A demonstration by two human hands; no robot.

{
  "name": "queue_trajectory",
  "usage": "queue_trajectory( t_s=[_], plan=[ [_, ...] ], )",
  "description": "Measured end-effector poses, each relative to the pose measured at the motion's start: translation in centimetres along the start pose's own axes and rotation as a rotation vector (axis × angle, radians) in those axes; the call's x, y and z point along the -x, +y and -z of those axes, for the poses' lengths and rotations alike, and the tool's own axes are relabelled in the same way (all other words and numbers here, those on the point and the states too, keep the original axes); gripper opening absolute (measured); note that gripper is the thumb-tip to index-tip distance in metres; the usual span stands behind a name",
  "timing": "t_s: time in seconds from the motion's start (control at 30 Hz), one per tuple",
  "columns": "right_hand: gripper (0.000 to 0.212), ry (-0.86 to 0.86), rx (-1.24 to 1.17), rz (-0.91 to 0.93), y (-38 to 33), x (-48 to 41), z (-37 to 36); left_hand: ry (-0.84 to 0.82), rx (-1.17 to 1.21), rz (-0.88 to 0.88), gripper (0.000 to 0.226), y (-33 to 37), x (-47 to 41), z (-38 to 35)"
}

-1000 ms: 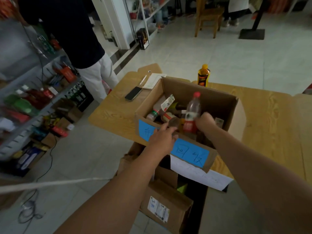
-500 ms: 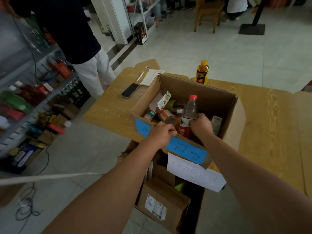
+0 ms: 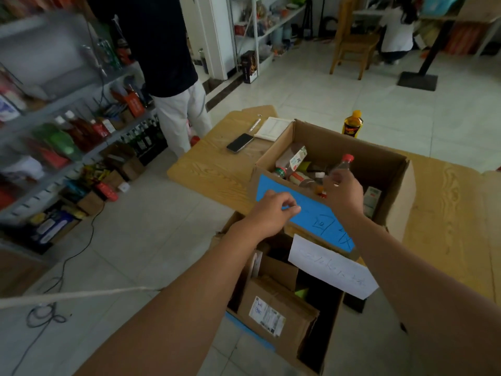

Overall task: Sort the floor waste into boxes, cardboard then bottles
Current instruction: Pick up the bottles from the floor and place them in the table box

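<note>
- Head view: the right hand (image 3: 343, 195) is hovering over the near rim of the bottle box (image 3: 393, 169) with its fingers curled. A red-capped bottle (image 3: 342, 166) is standing up just beyond its fingertips, inside the box. I cannot tell whether the hand is gripping the bottle or only brushing it.
- The left hand (image 3: 273, 210) is hanging just in front of the box's blue label (image 3: 322, 223), fingers curled in to the thumb, nothing showing in it.
- The bottle is looking like thin clear plastic, round and smooth. It is probably light, likely denting under a hard squeeze and sliding on its glossy wrap. Taking it round the neck below the ridged cap is looking safest.
- Other bottles (image 3: 291, 162) are lying jumbled beyond the left hand.
- Below both wrists, a lower box (image 3: 332, 332) is holding flattened cardboard (image 3: 273, 302). It looks matt and stiff, and is probably best taken by an edge.
- The corrugated bottle box is sitting on a wood-grain table (image 3: 447, 221).
</note>
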State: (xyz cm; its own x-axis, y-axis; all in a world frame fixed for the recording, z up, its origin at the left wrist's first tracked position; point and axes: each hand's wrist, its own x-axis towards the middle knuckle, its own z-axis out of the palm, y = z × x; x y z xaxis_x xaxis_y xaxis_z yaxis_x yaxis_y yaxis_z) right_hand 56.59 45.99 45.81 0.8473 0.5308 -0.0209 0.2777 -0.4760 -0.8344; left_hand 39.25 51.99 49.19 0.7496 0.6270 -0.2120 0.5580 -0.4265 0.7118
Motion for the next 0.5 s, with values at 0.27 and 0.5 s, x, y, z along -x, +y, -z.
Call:
queue_trajectory(
  t_s=[0.27,0.5],
  plan=[
    [0.033,-0.147,-0.004,0.092,-4.9,14.7,-8.7,0.131,0.132,0.081,0.016,-10.9,15.9,6.7],
    [0.026,-0.471,0.155,0.035,-3.8,31.0,-22.5,0.267,0.255,0.274,0.019,-26.6,30.2,11.1]
  ],
)
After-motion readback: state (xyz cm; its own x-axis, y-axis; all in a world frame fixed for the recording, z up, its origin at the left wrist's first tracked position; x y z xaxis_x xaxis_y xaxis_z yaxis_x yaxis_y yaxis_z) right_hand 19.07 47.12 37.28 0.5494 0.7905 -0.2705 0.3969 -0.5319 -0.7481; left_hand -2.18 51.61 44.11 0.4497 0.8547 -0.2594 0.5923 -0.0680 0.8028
